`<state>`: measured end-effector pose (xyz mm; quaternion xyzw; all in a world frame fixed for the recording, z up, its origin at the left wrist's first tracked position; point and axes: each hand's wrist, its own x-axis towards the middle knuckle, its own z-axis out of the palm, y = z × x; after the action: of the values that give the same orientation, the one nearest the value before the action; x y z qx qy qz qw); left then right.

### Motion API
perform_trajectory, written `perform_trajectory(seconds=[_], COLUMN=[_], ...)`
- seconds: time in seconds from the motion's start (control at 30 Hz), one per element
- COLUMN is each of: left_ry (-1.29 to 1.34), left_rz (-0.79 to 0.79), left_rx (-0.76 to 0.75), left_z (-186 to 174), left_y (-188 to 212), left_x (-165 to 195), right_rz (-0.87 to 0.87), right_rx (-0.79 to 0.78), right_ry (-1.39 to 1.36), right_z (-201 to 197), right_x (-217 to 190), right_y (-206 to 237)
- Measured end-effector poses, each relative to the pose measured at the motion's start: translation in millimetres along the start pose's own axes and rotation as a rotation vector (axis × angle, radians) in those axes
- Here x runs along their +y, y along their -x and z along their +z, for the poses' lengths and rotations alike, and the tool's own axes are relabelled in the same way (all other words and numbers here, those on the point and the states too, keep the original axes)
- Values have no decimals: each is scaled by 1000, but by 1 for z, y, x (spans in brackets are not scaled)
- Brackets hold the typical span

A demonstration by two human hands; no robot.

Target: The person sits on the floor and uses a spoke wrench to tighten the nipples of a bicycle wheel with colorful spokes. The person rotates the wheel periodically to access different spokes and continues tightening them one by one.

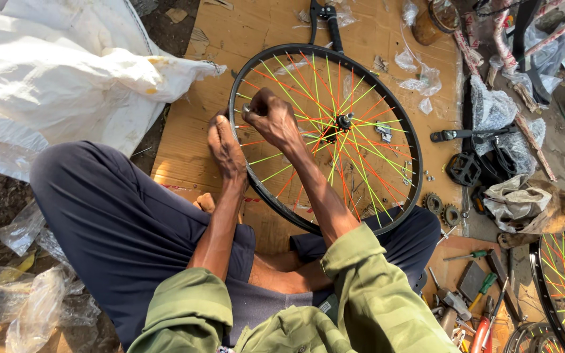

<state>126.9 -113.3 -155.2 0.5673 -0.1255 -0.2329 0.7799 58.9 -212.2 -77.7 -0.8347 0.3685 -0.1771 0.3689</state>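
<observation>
the bicycle wheel lies flat on cardboard before the person. left hand grips its black rim; right hand pinches what looks like a spoke nipple.

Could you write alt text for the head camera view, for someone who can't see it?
Seen from above, a seated person works on a black bicycle wheel with orange and yellow-green spokes, lying on cardboard; the left hand grips the rim and the right hand pinches something small at it. Hand tools, pedals and a white sack lie around.
</observation>
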Motion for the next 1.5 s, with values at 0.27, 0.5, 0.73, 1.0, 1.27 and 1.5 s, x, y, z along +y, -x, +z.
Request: perform_trajectory(seconds=[0.27,0.5,0.73,1.0,1.27,1.5], left_ry=[-154,-200,-137,-55,-66,-55], left_rz=[-168,-106,-103,79,18,-94], left_rx=[101,78,47,-114,-44,1], left_z=[2,2,3,8,10,10], left_y=[6,14,-1,-9,-12,-10], left_x=[8,15,15,21,14,18], right_rz=[-321,-313,-53,-121,101,-12], right_rx=[-125,-459,-284,-226,-230,-299], right_ry=[179,-184,263,-114,149,-554], right_z=[-29,-30,2,-3,6,-1], right_x=[8,19,17,31,21,22], right_y=[62,43,8,-28,-32,-21])
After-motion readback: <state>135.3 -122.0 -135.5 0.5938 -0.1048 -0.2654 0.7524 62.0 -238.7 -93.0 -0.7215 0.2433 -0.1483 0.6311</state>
